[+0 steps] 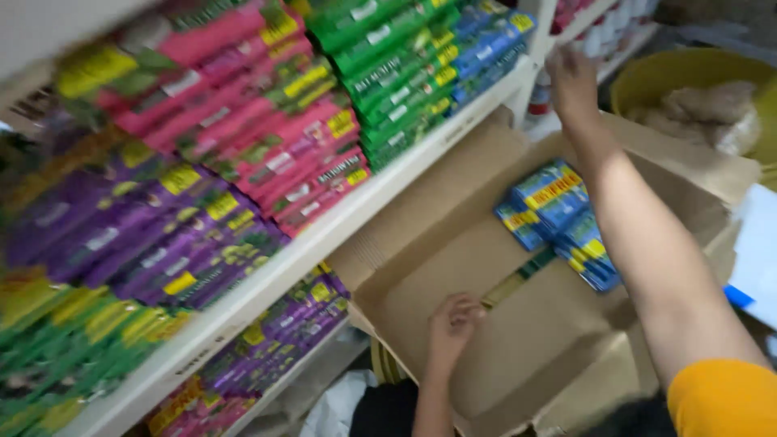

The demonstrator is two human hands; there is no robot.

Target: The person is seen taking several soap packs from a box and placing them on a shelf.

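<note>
An open cardboard box (453,243) stands tilted against the white shelf (388,182). A stack of blue packets (558,214) with yellow labels lies in its far right corner. My left hand (453,324) rests on the box's bare bottom with the fingers curled in, next to a dark strip along the cardboard seam, and nothing shows in it. My right hand (571,81) reaches over the box to its far edge by the white shelf upright (530,77). Only the blurred back of that hand is visible, so its grip is hidden. My right arm crosses above the blue packets.
The shelves on the left hold stacked rows of pink packets (267,121), purple packets (154,235), green packets (396,57) and blue packets (494,36). A yellow tub (639,77) with pale bags stands behind the box. White paper (757,251) lies at the right.
</note>
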